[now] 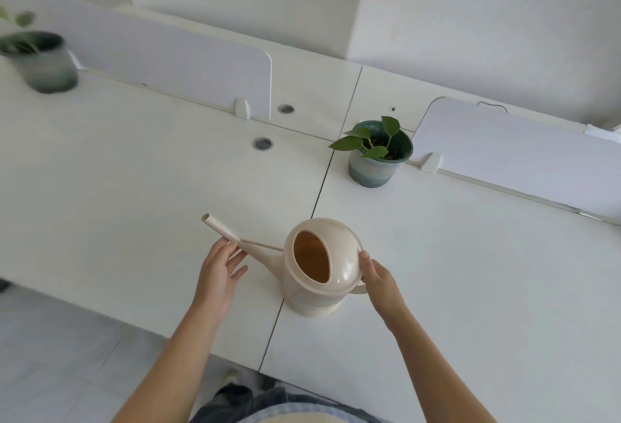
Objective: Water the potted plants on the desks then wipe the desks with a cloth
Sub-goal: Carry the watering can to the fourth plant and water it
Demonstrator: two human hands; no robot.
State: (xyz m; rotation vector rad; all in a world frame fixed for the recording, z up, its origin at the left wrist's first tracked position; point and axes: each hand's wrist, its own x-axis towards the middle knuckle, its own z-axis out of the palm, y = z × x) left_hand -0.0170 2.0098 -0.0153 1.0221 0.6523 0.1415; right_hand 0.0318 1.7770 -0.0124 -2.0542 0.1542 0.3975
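A cream watering can (319, 268) stands on the white desk (134, 187) near its front edge, spout pointing left. My right hand (378, 279) grips its handle at the right side. My left hand (220, 269) is spread with straight fingers under the spout, touching it. A small green-leafed plant in a green-and-white pot (376, 157) stands behind the can on the right desk. A second potted plant (40, 59), blurred, sits at the far left by the divider.
White divider panels (168, 63) run along the back of both desks. Two round cable holes (262, 143) lie left of the near plant. A dark seam separates the desks. Grey floor tiles show at lower left.
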